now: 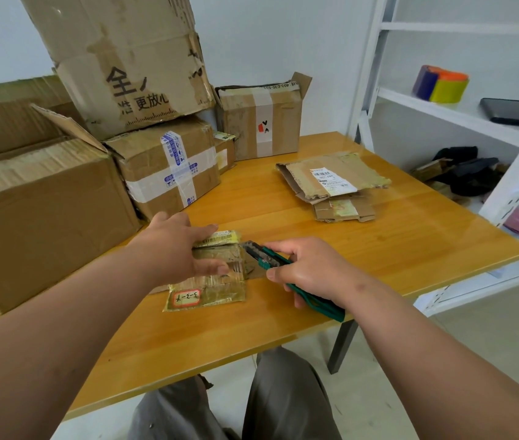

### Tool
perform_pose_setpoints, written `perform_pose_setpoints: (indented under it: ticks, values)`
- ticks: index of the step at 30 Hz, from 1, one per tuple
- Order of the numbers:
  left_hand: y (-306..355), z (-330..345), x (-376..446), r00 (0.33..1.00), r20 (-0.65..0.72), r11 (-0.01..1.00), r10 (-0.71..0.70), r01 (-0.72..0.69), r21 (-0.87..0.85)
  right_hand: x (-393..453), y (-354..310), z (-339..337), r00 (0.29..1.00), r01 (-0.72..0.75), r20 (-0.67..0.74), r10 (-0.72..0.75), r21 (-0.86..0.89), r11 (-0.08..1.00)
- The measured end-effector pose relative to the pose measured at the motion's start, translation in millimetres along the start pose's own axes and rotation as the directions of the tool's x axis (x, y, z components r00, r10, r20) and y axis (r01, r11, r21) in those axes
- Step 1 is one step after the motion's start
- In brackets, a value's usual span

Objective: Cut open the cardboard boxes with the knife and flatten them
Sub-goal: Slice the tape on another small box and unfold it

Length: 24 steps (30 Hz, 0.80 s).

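Our right hand (pixel 307 271) is curled round the green handle of the knife (pixel 278 265), thumb along its near side, and the blade end points away from the palm toward our other hand, its tip at the right edge of the small taped box (pixel 216 274). Our left hand (pixel 178 246) lies on top of that box with fingers fairly straight, thumb on the near face and forefinger along the far edge, pinning it to the wooden table (pixel 363 249). The box sits directly under the left palm and just left of the knife hand; a red-framed handwritten label (pixel 187 299) shows on its near flap, below the left thumb.

Beyond the right hand, well apart from it, a stack of flattened cardboard (pixel 334 182) lies on the table, a white shipping label on the top piece. Past the left hand stand the unopened boxes: a large plain box (pixel 38 217) to its left, a box with crossed white tape (pixel 169 166) just beyond the knuckles, a torn printed box (pixel 124 58) stacked on those, and a smaller taped box (pixel 261 122) further right; we cannot see inside any of them.

Right of the knife hand, a white shelf unit (pixel 442 109) holds a coloured container (pixel 440 84) and a dark flat case (pixel 509 112).
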<state>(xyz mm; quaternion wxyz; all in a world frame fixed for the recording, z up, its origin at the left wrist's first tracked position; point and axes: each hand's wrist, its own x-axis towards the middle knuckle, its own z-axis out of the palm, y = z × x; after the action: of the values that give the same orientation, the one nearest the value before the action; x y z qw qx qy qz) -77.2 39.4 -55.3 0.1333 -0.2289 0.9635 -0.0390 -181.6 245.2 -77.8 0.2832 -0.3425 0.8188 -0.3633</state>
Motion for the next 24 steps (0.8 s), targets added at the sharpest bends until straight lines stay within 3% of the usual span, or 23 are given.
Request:
perform_pose_setpoints:
  ticks: [5, 11, 15, 18, 21, 24]
  values:
    - [0, 0, -2, 1.000, -0.003, 1.000, -0.005, 0.005, -0.007, -5, -1, -11, 0.997, 0.055, 0.065, -0.051, -0.062, 0.997]
    - [3, -3, -1, 1.000, 0.006, 1.000, -0.017, 0.017, -0.005, -14, -8, -7, 0.965, 0.011, 0.261, 0.026, -0.140, 0.990]
    - [-4, -4, -7, 0.999, 0.034, 0.998, 0.027, -0.025, -0.054, -18, -4, -16, 0.993, 0.022, 0.117, -0.023, 0.014, 1.000]
    - [-24, -6, -13, 0.996, 0.074, 0.933, 0.057, -0.027, -0.359, -19, -8, -22, 1.000, 0.001, 0.007, -0.001, 0.039, 0.999]
    - [-46, 1, -18, 0.989, 0.106, 0.733, 0.103, -0.003, -0.680, -13, -18, -17, 0.995, 0.037, -0.085, -0.044, -0.086, 0.996]
    - [-50, 12, -21, 0.994, 0.049, 0.699, 0.095, -0.031, -0.714, -7, -33, -12, 0.974, 0.111, -0.147, -0.170, -0.341, 0.933]
